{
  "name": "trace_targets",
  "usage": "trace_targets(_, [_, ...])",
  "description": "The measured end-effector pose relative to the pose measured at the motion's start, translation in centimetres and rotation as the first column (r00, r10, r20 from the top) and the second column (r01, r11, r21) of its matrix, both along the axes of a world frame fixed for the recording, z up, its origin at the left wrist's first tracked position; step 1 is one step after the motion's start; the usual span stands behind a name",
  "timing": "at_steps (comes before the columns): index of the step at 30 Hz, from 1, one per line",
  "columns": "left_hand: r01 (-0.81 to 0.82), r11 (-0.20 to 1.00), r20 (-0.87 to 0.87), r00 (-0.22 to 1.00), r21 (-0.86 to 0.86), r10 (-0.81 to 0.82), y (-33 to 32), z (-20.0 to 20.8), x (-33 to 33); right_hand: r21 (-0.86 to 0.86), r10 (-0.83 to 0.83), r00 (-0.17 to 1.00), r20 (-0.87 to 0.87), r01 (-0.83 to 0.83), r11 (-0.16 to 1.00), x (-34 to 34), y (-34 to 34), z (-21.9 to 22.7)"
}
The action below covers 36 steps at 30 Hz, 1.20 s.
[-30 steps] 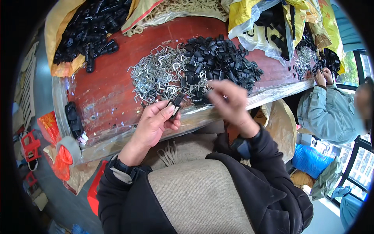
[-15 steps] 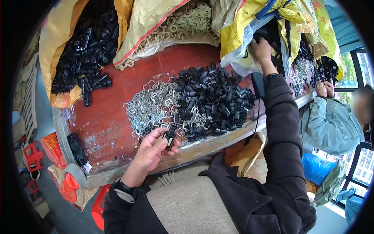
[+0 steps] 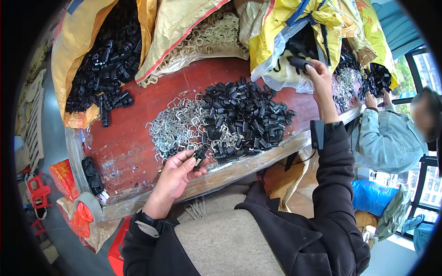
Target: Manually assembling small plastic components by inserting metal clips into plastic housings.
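Note:
Over the table's near edge, my left hand (image 3: 174,174) grips a small black plastic part (image 3: 200,154) with a pale piece on it, between thumb and fingers. My right hand (image 3: 321,77), at the mouth of a yellow sack (image 3: 264,43), pinches a larger, rounded black plastic piece (image 3: 299,62). Small black plastic caps (image 3: 251,115) lie heaped between the hands. Beside them, next to my left hand, is a pile of bent silvery metal hooks (image 3: 177,126); some hooks lie among the caps.
Across the red tabletop (image 3: 119,147) stand an orange-yellow sack (image 3: 66,60) of black fittings and a pale sack (image 3: 161,34) of beige clips. A co-worker (image 3: 386,138) sits at right, hands near further piles. A tape roll (image 3: 92,204) rests at the left corner.
My right hand has come out of the yellow sack toward me, now with the rounded black piece in it. My left hand stays nearly in place, still gripping its part.

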<state>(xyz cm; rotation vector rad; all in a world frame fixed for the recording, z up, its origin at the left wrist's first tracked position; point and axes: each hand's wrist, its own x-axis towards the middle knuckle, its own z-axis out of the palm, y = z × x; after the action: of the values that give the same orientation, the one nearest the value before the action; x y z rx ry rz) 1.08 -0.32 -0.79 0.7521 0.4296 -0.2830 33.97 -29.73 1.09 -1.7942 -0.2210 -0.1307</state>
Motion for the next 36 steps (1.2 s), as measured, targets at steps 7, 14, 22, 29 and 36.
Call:
trace_targets(7, [-0.09,0.996,0.002,0.996,0.009,0.09,-0.3,0.4,-1.8,0.804,0.27,0.903,-0.335,0.124,0.582,-8.4,0.4,2.9])
trace_targets(14, [-0.031,0.988,0.044,0.999,0.153,0.024,-1.6,3.2,-2.1,0.293,0.652,0.609,-0.452,-0.589,0.753,-21.3,7.5,2.7])
trace_targets(22, [0.004,0.923,0.105,0.993,0.385,-0.048,-1.3,2.8,-2.7,-0.185,0.795,0.572,-0.201,-0.819,0.543,-24.5,12.2,2.4])
trace_targets(29, [0.101,0.905,0.061,0.989,0.413,-0.138,-0.4,2.0,-1.8,-0.169,0.743,0.649,-0.165,-0.761,0.627,-24.6,13.4,1.6])
trace_targets(36, [0.144,0.901,0.031,0.985,0.41,-0.171,-0.4,2.2,-0.7,-0.027,0.678,0.656,-0.332,-0.725,0.689,-24.3,13.9,0.7])
